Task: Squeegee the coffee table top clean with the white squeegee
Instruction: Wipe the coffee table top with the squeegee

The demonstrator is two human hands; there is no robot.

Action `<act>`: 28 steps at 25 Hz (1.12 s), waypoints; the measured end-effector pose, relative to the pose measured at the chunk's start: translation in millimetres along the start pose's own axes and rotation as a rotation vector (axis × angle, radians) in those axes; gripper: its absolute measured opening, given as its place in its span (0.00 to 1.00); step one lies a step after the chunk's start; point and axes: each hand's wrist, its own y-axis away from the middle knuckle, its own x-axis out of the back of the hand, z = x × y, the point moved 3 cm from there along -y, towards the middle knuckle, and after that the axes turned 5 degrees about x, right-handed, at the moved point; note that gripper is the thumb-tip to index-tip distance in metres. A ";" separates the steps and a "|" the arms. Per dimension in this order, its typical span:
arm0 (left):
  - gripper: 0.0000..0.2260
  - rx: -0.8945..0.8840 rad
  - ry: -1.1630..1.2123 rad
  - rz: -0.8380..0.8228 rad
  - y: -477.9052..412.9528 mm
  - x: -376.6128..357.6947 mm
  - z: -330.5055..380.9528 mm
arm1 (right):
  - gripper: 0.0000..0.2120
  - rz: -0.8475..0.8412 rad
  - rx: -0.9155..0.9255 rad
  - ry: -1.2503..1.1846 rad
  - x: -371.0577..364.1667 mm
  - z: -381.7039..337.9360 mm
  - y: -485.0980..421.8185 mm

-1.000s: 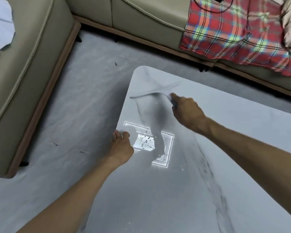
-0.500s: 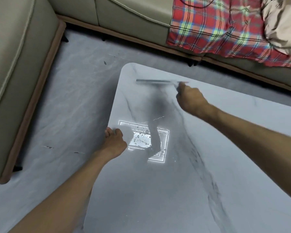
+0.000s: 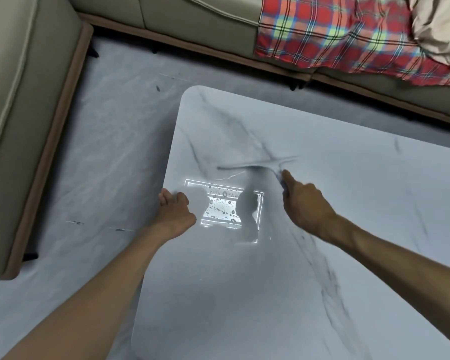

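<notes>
The white marble-look coffee table top [image 3: 309,268] fills the lower right. My right hand [image 3: 303,206] grips the handle of the white squeegee [image 3: 257,164], whose long blade lies blurred across the top, just beyond a bright patch of reflected light with water droplets [image 3: 222,206]. My left hand [image 3: 176,209] rests on the table's left edge, fingers curled over it, beside the wet patch.
A beige sofa [image 3: 24,100] runs along the left and the back. A red plaid blanket [image 3: 348,35] and a beige cushion [image 3: 439,27] lie on it at the upper right. Grey marbled floor [image 3: 102,152] lies between sofa and table.
The squeegee has been drawn back from the table's far edge toward me, close to the wet patch. My left hand stays on the table edge.
</notes>
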 end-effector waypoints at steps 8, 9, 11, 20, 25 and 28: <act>0.20 -0.050 0.021 -0.006 -1.0 2.7 -7.6 | 0.18 0.114 0.061 -0.106 52.1 -41.5 -35.1; 0.20 -0.052 0.030 -0.012 -1.6 3.2 -10.2 | 0.18 0.134 0.044 -0.120 58.7 -56.6 -64.0; 0.21 -0.060 0.032 -0.030 -3.8 3.3 -15.2 | 0.22 0.158 -0.007 -0.175 64.2 -88.9 -113.8; 0.19 -0.119 0.191 0.073 -2.6 6.9 -43.1 | 0.26 0.085 0.305 0.007 5.3 -98.5 -65.1; 0.09 -0.027 0.233 0.359 22.1 6.2 -66.8 | 0.27 -0.099 0.419 0.119 -20.2 -37.1 22.0; 0.06 -0.066 0.287 0.377 32.6 7.3 -66.5 | 0.27 -0.137 0.405 0.198 -21.5 1.5 55.9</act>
